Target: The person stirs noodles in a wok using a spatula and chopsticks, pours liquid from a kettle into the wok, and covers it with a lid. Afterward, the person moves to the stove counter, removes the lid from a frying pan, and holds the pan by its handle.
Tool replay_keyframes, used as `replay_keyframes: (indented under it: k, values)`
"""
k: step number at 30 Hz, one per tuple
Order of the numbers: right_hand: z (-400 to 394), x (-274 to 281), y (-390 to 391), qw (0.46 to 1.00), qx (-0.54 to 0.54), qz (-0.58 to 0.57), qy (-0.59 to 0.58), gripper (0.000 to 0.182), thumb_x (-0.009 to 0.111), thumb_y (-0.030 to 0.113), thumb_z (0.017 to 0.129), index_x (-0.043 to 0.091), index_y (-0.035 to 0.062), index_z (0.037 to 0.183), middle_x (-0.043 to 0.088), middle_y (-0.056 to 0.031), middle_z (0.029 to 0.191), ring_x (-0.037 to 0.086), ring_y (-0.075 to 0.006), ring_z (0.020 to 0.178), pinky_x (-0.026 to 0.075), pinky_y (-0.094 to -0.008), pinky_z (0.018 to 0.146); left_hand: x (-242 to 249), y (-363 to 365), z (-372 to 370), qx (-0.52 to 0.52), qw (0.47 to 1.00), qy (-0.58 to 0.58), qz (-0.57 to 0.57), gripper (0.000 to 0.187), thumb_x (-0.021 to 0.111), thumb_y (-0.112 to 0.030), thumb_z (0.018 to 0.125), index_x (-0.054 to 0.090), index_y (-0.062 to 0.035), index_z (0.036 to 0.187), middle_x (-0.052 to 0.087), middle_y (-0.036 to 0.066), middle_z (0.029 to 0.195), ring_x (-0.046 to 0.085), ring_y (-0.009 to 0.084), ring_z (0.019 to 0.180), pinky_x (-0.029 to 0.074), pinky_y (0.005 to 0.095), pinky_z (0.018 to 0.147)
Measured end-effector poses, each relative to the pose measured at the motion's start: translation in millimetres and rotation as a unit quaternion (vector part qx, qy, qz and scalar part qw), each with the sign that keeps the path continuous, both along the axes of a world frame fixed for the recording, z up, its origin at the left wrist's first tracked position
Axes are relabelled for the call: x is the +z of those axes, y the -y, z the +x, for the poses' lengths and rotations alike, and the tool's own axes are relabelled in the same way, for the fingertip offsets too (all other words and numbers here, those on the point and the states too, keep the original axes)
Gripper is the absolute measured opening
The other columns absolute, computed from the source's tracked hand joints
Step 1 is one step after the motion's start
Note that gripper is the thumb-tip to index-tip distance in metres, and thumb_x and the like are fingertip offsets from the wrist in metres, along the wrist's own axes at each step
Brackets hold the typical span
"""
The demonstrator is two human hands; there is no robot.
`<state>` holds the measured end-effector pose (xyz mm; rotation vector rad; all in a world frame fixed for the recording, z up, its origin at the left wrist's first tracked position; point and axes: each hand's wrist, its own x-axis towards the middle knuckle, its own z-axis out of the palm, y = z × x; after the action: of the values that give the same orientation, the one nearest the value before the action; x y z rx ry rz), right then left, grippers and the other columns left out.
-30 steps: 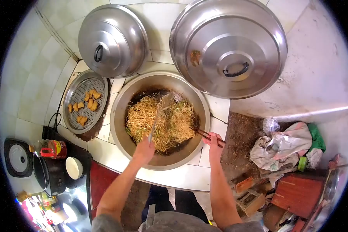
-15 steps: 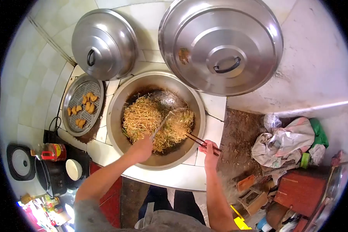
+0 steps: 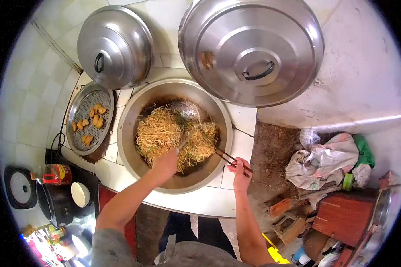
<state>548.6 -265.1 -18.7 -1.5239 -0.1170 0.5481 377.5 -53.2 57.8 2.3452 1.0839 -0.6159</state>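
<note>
left hand (image 3: pixel 164 163): fist closed, arm stretched forward | right hand (image 3: pixel 239 170): fingers pinched, arm extended

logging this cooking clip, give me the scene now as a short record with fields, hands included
setting: tiled stove counter, seen from the head camera
left hand: grips a metal spatula whose blade is in the noodles
right hand: holds dark chopsticks, tips at the edge of the noodles
wok: large, metal, holds fried noodles with green bits
lids: small steel lid and large steel lid lean behind the wok
steamer tray: left of the wok, holds fried pieces
</note>
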Motion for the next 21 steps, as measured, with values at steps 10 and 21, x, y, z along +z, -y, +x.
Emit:
replay_keyframes:
  k: [10, 21]
  values:
    - [1.6, 10.9, -15.4, 1.000, 0.016, 0.000, -0.015, 0.026, 0.051, 0.021, 0.094, 0.059, -0.0026, 0.099, 0.062, -0.0079, 0.083, 0.064, -0.0149, 0.067, 0.049, -0.0257, 0.065, 50.6, 33.5, -71.6, 0.077, 0.993, -0.065, -0.057, 0.019, 0.044, -0.011, 0.088, 0.042, 0.0035, 0.100, 0.061, 0.028, 0.084, 0.062, 0.0429, 0.080, 0.051, 0.0492, 0.068]
    - [-17.5, -25.7, -32.9, 0.996, -0.029, -0.013, -0.087, 0.025, 0.054, 0.019, 0.092, 0.058, -0.0034, 0.101, 0.062, -0.0103, 0.084, 0.062, -0.0170, 0.063, 0.051, -0.0264, 0.059, -25.6, -18.4, -18.3, -0.010, 0.989, -0.023, -0.144, 0.023, 0.045, -0.014, 0.089, 0.048, 0.0077, 0.095, 0.059, 0.021, 0.067, 0.060, 0.0303, 0.058, 0.049, 0.0425, 0.052]
